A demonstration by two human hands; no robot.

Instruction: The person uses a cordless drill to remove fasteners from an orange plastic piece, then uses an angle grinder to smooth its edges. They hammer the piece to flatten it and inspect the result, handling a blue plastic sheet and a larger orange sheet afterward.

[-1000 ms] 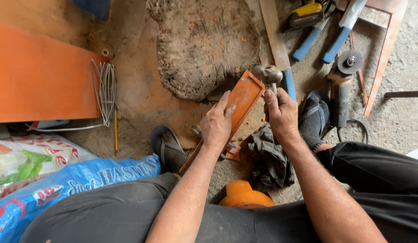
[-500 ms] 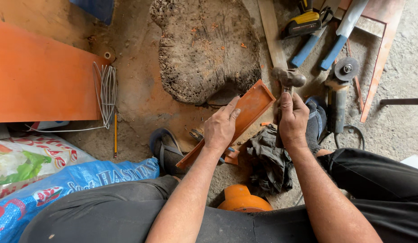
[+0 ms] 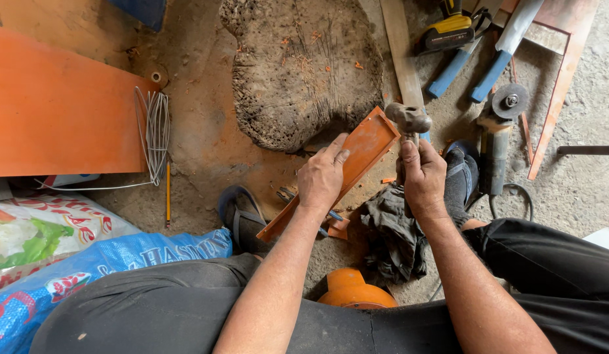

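**Painted metal, rough wood, worn cloth**

The long tray (image 3: 357,157) under the left hand (image 3: 323,176) looks like sheet metal in matt orange paint, scuffed pale in the middle. The hammer (image 3: 408,118) in the right hand (image 3: 422,177) has a dull grey steel head, pitted and unpolished. At upper centre, the stump (image 3: 298,72) is rough, fibrous wood, dusted with orange flecks. The rag (image 3: 393,229) at lower centre is dark, limp cloth. At left, the orange panel (image 3: 55,111) is smooth and matt; the sack (image 3: 107,269) at lower left is glossy woven plastic.
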